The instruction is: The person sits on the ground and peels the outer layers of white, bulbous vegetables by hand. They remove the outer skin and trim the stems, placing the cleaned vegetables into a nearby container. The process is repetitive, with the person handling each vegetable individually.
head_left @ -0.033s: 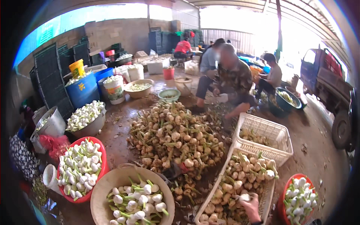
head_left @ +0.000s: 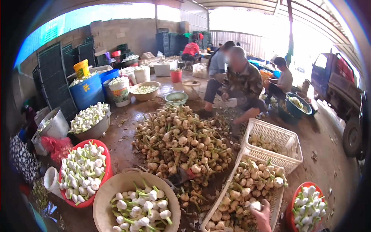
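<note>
My right hand (head_left: 264,218) comes up from the lower edge into a white plastic crate (head_left: 232,178) full of dirty, unpeeled bulbs. Its fingers close round one pale bulb (head_left: 254,205) at the crate's near end. My left hand is out of the picture. A big heap of unpeeled bulbs with stalks (head_left: 181,147) lies on the wet floor just left of the crate. A tan basin (head_left: 104,193) with peeled white bulbs stands at the lower middle.
A red basin (head_left: 106,162) and a metal basin (head_left: 96,131) of peeled bulbs stand at left, another red basin (head_left: 294,193) at lower right. A second white crate (head_left: 286,135) sits behind. People crouch beyond the heap (head_left: 243,83). A blue truck (head_left: 340,85) is parked at right.
</note>
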Demonstrator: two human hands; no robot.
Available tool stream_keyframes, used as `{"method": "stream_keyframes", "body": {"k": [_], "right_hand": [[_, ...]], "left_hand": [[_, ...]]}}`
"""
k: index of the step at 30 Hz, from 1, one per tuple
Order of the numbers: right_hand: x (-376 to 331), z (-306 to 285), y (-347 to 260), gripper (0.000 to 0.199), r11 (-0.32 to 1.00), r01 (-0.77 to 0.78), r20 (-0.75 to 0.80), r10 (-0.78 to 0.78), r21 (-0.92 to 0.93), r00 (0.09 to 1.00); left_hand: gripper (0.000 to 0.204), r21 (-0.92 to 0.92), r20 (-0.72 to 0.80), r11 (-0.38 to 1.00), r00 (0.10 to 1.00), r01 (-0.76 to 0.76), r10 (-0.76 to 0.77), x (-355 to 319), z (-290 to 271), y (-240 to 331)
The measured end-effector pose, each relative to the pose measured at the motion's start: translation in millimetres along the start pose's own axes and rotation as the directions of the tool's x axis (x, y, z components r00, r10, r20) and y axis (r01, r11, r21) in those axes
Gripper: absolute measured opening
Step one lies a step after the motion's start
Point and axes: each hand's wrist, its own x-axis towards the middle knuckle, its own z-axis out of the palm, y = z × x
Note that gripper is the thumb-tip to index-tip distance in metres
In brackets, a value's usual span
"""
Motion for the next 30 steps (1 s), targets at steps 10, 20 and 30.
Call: {"method": "stream_keyframes", "body": {"k": [10, 20, 30], "right_hand": [[-188, 16, -77, 0.066, 0.809, 0.48, 0.382, -0.348, -0.339, 0.856], [-201, -8, -96, 0.045, 0.373, 0.841, 0.691, -0.486, -0.391, 0.536], [-228, -6, -83, 0.055, 0.644, 0.613, 0.508, -0.376, -0.457, 0.775]], "left_hand": [[0.041, -0.042, 0.125, 0.999, 0.992, -0.014, 0.019, 16, -37, -46], [0.022, -0.14, 0.229, 0.967, 0.957, 0.214, -0.179, 1, -42, -38], [0.028, 0.594, 0.403, 0.591, 0.838, -0.545, 0.368, 20, -77, -71]]}}
